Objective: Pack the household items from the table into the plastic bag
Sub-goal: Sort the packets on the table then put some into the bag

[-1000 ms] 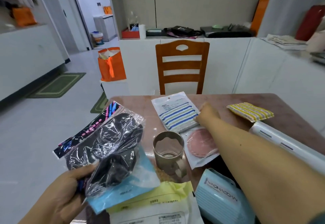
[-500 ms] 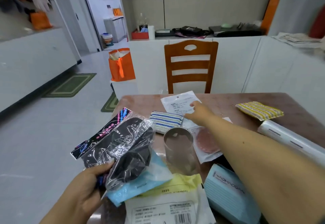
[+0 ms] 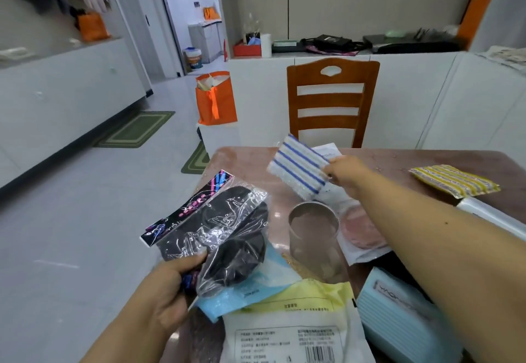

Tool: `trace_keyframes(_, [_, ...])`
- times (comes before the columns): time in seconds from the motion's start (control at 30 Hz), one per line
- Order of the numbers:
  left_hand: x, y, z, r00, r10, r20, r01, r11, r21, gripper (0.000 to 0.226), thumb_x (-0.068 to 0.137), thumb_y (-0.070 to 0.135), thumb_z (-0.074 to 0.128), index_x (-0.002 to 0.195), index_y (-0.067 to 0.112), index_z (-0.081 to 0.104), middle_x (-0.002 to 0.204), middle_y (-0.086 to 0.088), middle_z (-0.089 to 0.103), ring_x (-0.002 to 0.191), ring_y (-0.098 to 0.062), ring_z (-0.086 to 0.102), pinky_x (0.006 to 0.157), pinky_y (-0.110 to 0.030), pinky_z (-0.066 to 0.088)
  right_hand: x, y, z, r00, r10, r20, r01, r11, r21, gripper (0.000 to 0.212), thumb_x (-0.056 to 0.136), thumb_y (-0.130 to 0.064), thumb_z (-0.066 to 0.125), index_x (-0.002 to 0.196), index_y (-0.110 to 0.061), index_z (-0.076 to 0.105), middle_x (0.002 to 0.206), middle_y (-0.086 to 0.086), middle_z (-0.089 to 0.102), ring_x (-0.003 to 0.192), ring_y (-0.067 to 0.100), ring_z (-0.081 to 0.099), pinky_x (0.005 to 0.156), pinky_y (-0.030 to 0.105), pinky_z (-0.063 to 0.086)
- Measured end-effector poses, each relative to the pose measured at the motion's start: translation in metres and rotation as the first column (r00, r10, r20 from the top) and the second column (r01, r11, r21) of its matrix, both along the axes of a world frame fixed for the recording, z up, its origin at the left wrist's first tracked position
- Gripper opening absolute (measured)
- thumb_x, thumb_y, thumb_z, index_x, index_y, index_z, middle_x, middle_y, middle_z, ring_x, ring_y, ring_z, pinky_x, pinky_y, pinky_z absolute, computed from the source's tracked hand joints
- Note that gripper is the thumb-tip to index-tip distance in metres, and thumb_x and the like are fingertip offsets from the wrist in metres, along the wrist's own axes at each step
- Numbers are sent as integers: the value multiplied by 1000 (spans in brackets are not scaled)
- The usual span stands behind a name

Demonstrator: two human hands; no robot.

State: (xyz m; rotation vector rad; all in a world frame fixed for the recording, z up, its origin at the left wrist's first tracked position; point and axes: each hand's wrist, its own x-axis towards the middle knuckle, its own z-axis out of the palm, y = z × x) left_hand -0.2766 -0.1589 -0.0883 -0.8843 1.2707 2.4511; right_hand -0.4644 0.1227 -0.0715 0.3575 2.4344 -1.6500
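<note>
Fingers [image 3: 331, 169] of the right hand [image 3: 345, 173] pinch one edge of a blue-striped cloth [image 3: 299, 169], lifting it clear of the table [image 3: 247, 169] so it hangs tilted above the far middle of the tabletop. Over at the near left corner, the left hand [image 3: 168, 285] grips a crinkled clear plastic bag [image 3: 222, 237] with dark items inside and a black header card printed in pink and blue; the thumb lies across the front of the bag, and the bag juts out past the table's edge.

Between the two arms a metal cup [image 3: 313, 237] stands upright on the table, and just right of it lies a flat packet with a pink round pad [image 3: 361, 228], partly under the right forearm. Beneath the held bag a light blue packet [image 3: 256, 285] peeks out, touching a yellow-and-white pouch [image 3: 299, 325] with a printed label and barcode at the near edge. A pale blue ribbed case [image 3: 398, 322] sits at the near right. Farther right, a yellow striped cloth packet [image 3: 452, 180] lies alone, with a white roll [image 3: 489, 217] near it. A white paper sheet [image 3: 327, 150] lies flat behind the lifted cloth.

A wooden chair [image 3: 331, 100] stands at the far side of the table, and an orange bag [image 3: 216, 97] sits on a white box to its left.
</note>
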Motion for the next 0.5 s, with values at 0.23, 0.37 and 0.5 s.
trace_keyframes(0.23, [-1,1,32,992,44,-119,-50,998,-46,12,91,0,50,84,-5,59,61,-17,70,50,-23,69,46,-35,59,85,-60,92,955,295,-22,-284,895,-343,10,96,-22,55,103,-16,59,106,5,63,111,24,58,106,49,41])
trace_keyframes(0.37, [4,11,57,941,6,-340,-9,1000,-5,18,87,8,55,91,4,72,77,-10,77,64,-21,74,50,-36,59,119,-100,94,924,381,37,-375,920,-115,21,94,-27,58,107,-10,59,93,6,66,82,16,60,74,31,52])
trace_keyframes(0.5, [5,19,74,899,-104,-425,184,971,151,50,102,21,35,90,4,80,100,-16,75,88,-24,74,70,-41,61,121,-106,93,950,289,-119,-288,957,32,15,89,-32,62,85,-18,56,83,3,64,72,14,58,60,27,44])
